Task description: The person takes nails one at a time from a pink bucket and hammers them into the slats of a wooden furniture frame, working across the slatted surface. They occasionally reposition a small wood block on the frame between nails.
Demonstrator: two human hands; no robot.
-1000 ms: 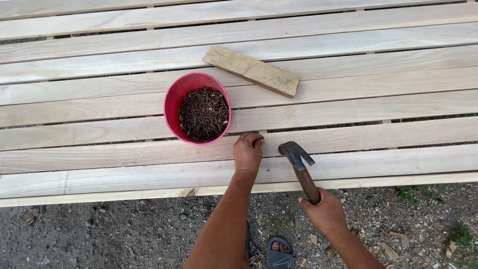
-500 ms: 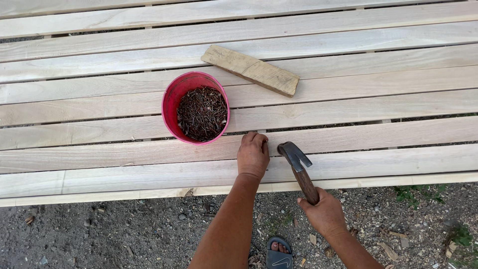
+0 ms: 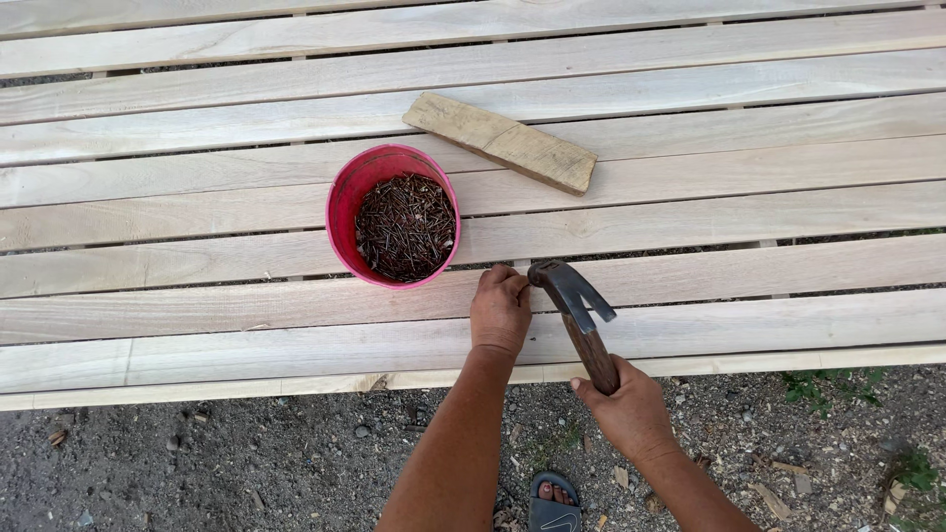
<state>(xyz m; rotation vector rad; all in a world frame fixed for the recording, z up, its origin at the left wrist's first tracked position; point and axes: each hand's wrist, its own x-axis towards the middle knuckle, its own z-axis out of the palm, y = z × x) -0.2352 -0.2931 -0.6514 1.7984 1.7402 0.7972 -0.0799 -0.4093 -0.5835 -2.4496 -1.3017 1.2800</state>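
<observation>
Plank platform point(image 3: 197, 325): pale boards running left–right.
Red bucket point(image 3: 345, 197): full of dark nails.
Wood offcut point(image 3: 501, 142): lying diagonal.
Claw hammer point(image 3: 576, 307): handle clenched in right hand point(image 3: 631, 409), long axis slanting up-left, head beside left hand point(image 3: 500, 310).
Left hand: fingers curled on board; anything pinched is hidden.

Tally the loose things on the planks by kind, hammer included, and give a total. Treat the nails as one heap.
Red bucket: 1
Heap of nails inside it: 1
Loose wooden block: 1
Claw hammer, gripped by the right hand: 1
Total: 4
</observation>
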